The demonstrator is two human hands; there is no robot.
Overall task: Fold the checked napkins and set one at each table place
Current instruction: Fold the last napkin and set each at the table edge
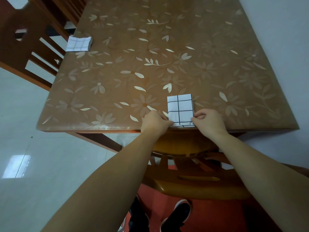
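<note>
Pinching the near corners of the folded napkin [181, 110], my left hand [154, 122] and right hand [208, 121] each have a closed grip on it. It lies flat at the worktop's [117, 72] near edge; a second folded napkin [78, 44] sits at the far left edge.

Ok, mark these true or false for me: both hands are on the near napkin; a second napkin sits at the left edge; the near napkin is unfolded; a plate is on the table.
1. Both hands, left and right, pinch the near napkin: true.
2. A second folded napkin lies at the table's left edge: true.
3. The near napkin is spread flat, unfolded: false, it is folded into a small rectangle.
4. A plate is on the table: false, only napkins.
</note>
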